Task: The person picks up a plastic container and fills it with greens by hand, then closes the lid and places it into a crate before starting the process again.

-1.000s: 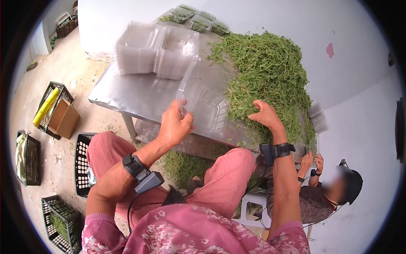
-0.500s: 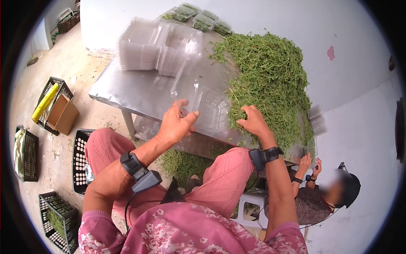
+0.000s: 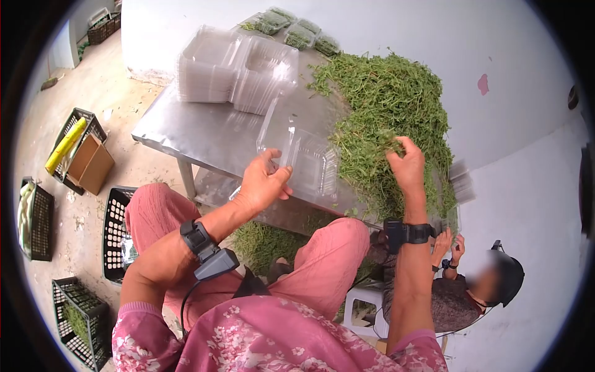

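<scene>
My left hand (image 3: 265, 181) is at the near edge of an open clear plastic clamshell box (image 3: 317, 167), fingers curled at its rim and thumb on the near side. The box lies on the metal table, lid folded out to the left. Above a wide heap of green leafy stems (image 3: 390, 93), my right hand (image 3: 408, 164) pinches a small tuft of greens (image 3: 392, 144) between thumb and fingers. Both wrists wear black bands.
Tall stacks of clear boxes (image 3: 207, 68) stand on the table (image 3: 180, 133), with filled boxes (image 3: 300, 36) behind. More greens (image 3: 266, 240) lie below. Black crates (image 3: 80, 319) stand on the floor at left. A person (image 3: 458, 297) sits at right, hands near the table edge.
My right hand has risen from the heap's near left edge to farther right over it, and now pinches a tuft of greens. My left hand has stayed by the box.
</scene>
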Motion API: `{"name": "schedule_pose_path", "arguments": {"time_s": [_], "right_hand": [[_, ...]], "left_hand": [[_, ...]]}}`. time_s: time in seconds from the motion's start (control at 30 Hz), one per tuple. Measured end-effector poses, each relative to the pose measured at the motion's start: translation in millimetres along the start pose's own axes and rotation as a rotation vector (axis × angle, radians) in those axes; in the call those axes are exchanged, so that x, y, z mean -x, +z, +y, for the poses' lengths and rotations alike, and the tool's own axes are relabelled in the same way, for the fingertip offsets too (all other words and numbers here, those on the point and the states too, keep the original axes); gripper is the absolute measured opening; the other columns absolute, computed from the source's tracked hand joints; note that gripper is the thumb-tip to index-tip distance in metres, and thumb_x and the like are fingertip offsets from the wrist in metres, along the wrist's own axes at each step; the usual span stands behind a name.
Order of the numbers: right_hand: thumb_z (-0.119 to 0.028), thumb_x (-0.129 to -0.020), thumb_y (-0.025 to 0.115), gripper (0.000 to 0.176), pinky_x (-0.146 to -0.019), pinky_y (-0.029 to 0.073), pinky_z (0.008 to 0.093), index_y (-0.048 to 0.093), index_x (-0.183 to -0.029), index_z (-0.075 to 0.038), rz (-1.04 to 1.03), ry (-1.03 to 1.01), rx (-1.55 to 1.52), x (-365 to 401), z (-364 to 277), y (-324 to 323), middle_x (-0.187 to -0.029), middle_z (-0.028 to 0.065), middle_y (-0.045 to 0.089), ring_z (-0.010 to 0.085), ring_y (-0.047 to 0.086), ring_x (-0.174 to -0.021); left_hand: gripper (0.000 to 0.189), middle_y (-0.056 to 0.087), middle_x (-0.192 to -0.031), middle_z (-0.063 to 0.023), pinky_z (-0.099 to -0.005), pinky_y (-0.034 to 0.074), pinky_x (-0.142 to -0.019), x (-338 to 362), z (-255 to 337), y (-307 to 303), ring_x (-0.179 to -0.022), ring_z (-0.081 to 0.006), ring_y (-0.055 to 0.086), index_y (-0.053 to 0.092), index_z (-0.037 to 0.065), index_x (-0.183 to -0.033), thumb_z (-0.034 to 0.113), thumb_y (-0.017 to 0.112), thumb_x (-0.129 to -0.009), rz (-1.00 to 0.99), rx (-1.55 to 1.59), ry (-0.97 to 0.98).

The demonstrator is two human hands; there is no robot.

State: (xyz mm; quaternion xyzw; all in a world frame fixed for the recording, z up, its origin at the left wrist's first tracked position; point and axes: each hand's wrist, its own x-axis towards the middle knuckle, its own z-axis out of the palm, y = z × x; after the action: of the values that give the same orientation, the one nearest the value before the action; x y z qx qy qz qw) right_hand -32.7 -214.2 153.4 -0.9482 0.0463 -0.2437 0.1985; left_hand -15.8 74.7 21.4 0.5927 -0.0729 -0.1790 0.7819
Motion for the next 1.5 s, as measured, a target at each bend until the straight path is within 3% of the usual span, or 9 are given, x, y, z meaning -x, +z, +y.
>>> {"name": "schedule_pose_path", "arguments": {"time_s": [0.07,0.27,0.57,0.77,0.97,1.2,1.3,1.4,1.5], "right_hand": [[-0.009,-0.079,0.067,0.025,-0.062,0.046,0.0262,0.066,-0.103,-0.001,0.052,0.025,-0.062,-5,-11,-8,-0.082,0.0046,0.069,0.0063,0.054,-0.068],[-0.012,-0.084,0.069,0.027,-0.054,0.047,0.0263,0.064,-0.105,0.003,-0.094,0.181,-0.451,6,-64,11,-0.078,0.0087,0.068,0.0069,0.057,-0.06],[-0.014,-0.088,0.069,0.026,-0.052,0.046,0.0244,0.062,-0.107,0.001,-0.364,0.122,-0.273,22,-63,52,-0.075,0.0032,0.066,0.0071,0.059,-0.059],[-0.014,-0.083,0.07,0.024,-0.066,0.052,0.0398,0.065,-0.104,-0.003,-0.239,-0.346,-0.064,33,-72,85,-0.079,0.0122,0.068,0.0295,0.067,-0.074],[-0.014,-0.083,0.068,0.015,-0.074,0.052,0.0455,0.065,-0.09,0.0,-0.391,-0.312,0.105,30,-73,118,-0.08,0.0183,0.067,0.0393,0.065,-0.082],[-0.012,-0.085,0.068,0.014,-0.056,0.048,0.0288,0.065,-0.089,0.001,-0.203,0.004,-0.282,4,-89,73,-0.067,0.0123,0.067,0.0122,0.059,-0.055],[-0.014,-0.085,0.069,0.017,-0.058,0.05,0.0305,0.066,-0.091,0.001,-0.152,0.056,-0.346,0,-90,68,-0.068,0.0125,0.067,0.015,0.062,-0.058],[-0.017,-0.084,0.073,0.024,-0.053,0.047,0.0306,0.065,-0.098,0.002,-0.352,0.028,-0.111,8,-93,66,-0.069,0.0064,0.066,0.0134,0.059,-0.056],[-0.019,-0.079,0.075,0.03,-0.063,0.051,0.0367,0.066,-0.099,0.002,-0.386,-0.175,0.054,16,-86,67,-0.083,0.0146,0.067,0.0251,0.065,-0.071]], "left_hand": [[0.053,0.059,-0.088,-0.0142,-0.0296,0.054,-0.052,1,1,2,-0.064,-0.0211,0.066,0.035,-0.01,-0.135,0.01,0.06,-0.093,0.013,0.023,-0.005],[0.054,0.058,-0.089,-0.0153,-0.0297,0.055,-0.052,4,3,3,-0.064,-0.0211,0.066,0.033,-0.01,-0.135,0.009,0.059,-0.092,0.01,0.04,0.008],[0.052,0.058,-0.089,-0.0154,-0.0294,0.055,-0.052,4,0,1,-0.064,-0.0209,0.066,0.033,-0.009,-0.135,0.008,0.058,-0.093,0.032,0.012,0.04],[0.051,0.058,-0.09,-0.0155,-0.0298,0.055,-0.052,3,0,1,-0.064,-0.0209,0.066,0.033,-0.009,-0.135,0.007,0.057,-0.093,0.022,0.028,0.021],[0.051,0.058,-0.09,-0.0152,-0.0299,0.055,-0.053,6,0,0,-0.064,-0.0206,0.066,0.032,-0.009,-0.135,0.006,0.056,-0.092,0.035,0.008,0.039],[0.051,0.057,-0.092,-0.0154,-0.03,0.055,-0.053,7,2,-3,-0.064,-0.0203,0.065,0.032,-0.009,-0.135,0.006,0.056,-0.092,0.054,0.014,0.024],[0.051,0.057,-0.091,-0.0151,-0.0301,0.055,-0.053,8,1,-3,-0.064,-0.0202,0.065,0.032,-0.009,-0.135,0.006,0.055,-0.092,0.06,-0.007,0.03],[0.051,0.057,-0.089,-0.0146,-0.0303,0.054,-0.052,11,2,-4,-0.063,-0.0203,0.065,0.032,-0.009,-0.135,0.005,0.055,-0.092,0.068,-0.016,0.035],[0.052,0.059,-0.087,-0.0145,-0.0302,0.055,-0.052,14,2,-4,-0.064,-0.02,0.066,0.034,-0.009,-0.135,0.006,0.056,-0.09,0.103,-0.01,0.043]]}}
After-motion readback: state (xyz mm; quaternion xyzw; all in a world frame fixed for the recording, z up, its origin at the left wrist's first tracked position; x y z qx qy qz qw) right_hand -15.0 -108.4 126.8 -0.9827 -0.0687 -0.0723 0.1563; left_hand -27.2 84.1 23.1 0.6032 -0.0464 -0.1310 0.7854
